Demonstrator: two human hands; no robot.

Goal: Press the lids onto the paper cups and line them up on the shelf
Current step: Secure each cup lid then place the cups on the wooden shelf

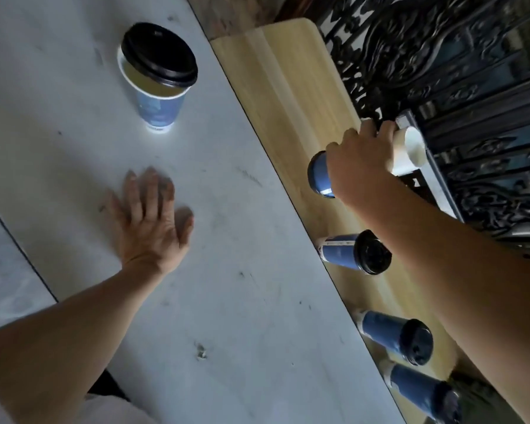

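Observation:
A blue paper cup (pixel 161 107) stands on the white marble counter (pixel 242 255) at the upper left, with a black lid (pixel 159 53) resting askew on its rim so part of the inside shows. My right hand (pixel 360 160) reaches over the wooden shelf (pixel 288 87) and grips a blue lidded cup (pixel 318 175) from above. Three more blue cups with black lids stand in a row along the shelf: one (pixel 355 252), another (pixel 395 335) and the nearest (pixel 423 396). My left hand (pixel 150 221) lies flat on the counter, fingers spread, holding nothing.
A black ornate metal railing (pixel 441 56) runs behind the shelf. A white cylindrical holder (pixel 410 151) sits at the shelf's back edge, just beyond my right hand's fingers. A dark seam crosses the counter at the lower left.

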